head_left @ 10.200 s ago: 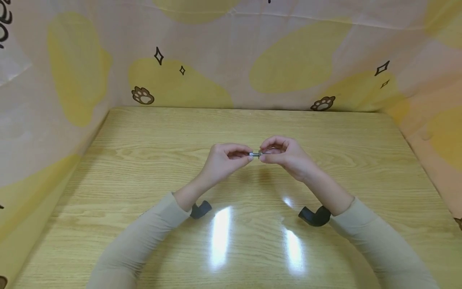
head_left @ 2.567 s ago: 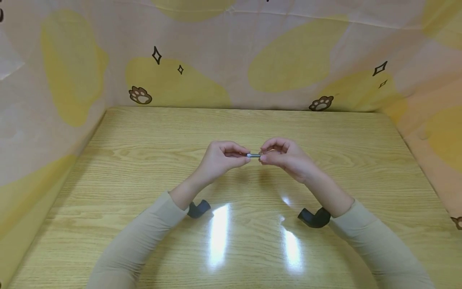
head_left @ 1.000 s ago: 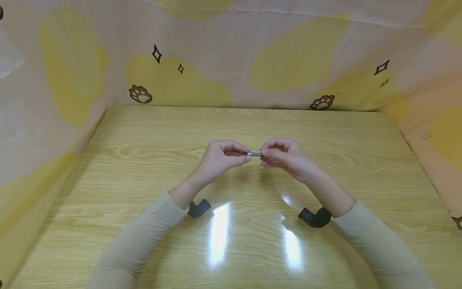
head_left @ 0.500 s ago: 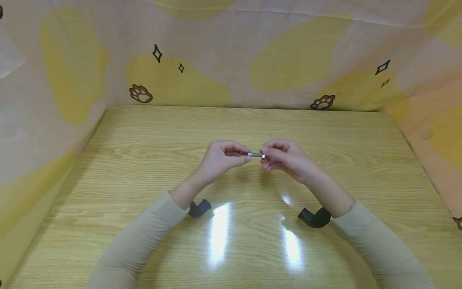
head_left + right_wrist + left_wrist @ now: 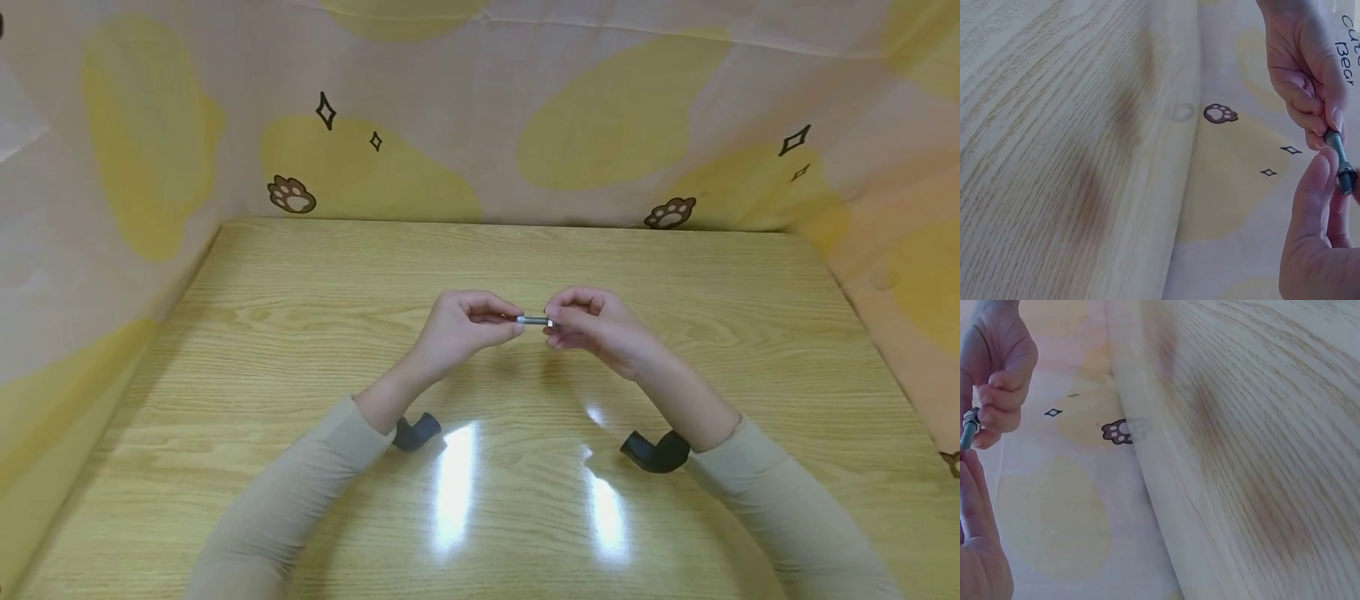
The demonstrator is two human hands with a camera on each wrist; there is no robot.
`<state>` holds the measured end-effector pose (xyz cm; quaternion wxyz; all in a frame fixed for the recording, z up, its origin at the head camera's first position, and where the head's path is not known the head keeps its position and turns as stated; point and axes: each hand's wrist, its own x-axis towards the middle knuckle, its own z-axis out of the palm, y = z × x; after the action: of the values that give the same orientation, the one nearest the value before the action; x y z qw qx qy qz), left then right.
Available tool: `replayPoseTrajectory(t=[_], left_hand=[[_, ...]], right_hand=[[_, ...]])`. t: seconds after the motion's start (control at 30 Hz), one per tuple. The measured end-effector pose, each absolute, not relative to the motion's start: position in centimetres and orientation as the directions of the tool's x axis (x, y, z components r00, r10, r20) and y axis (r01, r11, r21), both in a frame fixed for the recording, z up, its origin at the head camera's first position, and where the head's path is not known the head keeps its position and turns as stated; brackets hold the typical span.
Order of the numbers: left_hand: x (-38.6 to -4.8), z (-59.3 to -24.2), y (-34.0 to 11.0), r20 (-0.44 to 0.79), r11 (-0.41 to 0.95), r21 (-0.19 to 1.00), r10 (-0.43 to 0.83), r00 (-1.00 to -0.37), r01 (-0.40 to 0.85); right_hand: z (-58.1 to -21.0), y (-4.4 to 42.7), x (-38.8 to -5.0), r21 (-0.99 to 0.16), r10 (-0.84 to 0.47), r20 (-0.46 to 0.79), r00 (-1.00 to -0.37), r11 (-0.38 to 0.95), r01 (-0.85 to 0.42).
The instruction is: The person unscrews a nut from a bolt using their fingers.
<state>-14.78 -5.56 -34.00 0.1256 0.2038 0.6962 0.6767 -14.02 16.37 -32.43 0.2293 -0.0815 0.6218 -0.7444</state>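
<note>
Two bare hands face each other above the wood-grain table [image 5: 360,267], with one bolt [image 5: 535,320] bridging the gap between their fingertips. Long axis of the bolt: roughly level, running left to right across the head view. It lies to the right of the left fingertips and to the left of the right ones. Left hand [image 5: 463,329]: thumb and fingers pinch the head end. Right hand [image 5: 597,327]: curled thumb and fingers pinch the nut [image 5: 551,322] near the far end, so this hand is nearer the threaded tip, which pokes a little past the nut in the right wrist view. Whether a washer sits beside the nut: cannot tell.

Materials: bolt is grey metal, slender, ridged along its thread; nut is short, faceted and shiny. Tabletop is pale yellow-brown, glossy, streaked with bright reflections. Backdrop [image 5: 480,108] is creased cloth with yellow patches and paw prints. Black curved pieces [image 5: 656,452] show at both wrists, beside beige sleeves [image 5: 787,492]
</note>
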Motion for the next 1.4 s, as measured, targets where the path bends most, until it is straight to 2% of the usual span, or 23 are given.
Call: replayPoseTrajectory(t=[0.17, 0.43, 0.73, 1.03, 1.4], left_hand=[[-14.80, -33.94, -5.54, 0.088, 0.012, 0.994, 0.446, -0.891, 0.104], [-14.65, -33.88, -5.64, 0.098, 0.008, 0.994, 0.443, -0.891, 0.113], [-14.72, -34.03, -5.82, 0.109, 0.006, 0.992, 0.438, -0.892, 0.125], [-14.69, -33.90, -5.84, 0.118, 0.001, 0.991, 0.436, -0.892, 0.132], [-14.77, -33.94, -5.70, 0.098, 0.004, 0.994, 0.428, -0.898, 0.110]], right_hand=[[-32.30, 16.51, -14.02, -0.967, -0.440, -0.111, -0.891, -0.158, 0.199], [-32.21, 16.25, -13.87, -0.948, -0.424, -0.196, -0.884, -0.149, 0.282], [-32.57, 16.35, -13.80, -0.969, -0.419, -0.121, -0.900, -0.145, 0.198], [-32.21, 15.97, -13.83, -0.943, -0.393, -0.207, -0.896, -0.165, 0.290], [-32.39, 16.45, -13.91, -0.969, -0.413, -0.114, -0.903, -0.156, 0.194]])
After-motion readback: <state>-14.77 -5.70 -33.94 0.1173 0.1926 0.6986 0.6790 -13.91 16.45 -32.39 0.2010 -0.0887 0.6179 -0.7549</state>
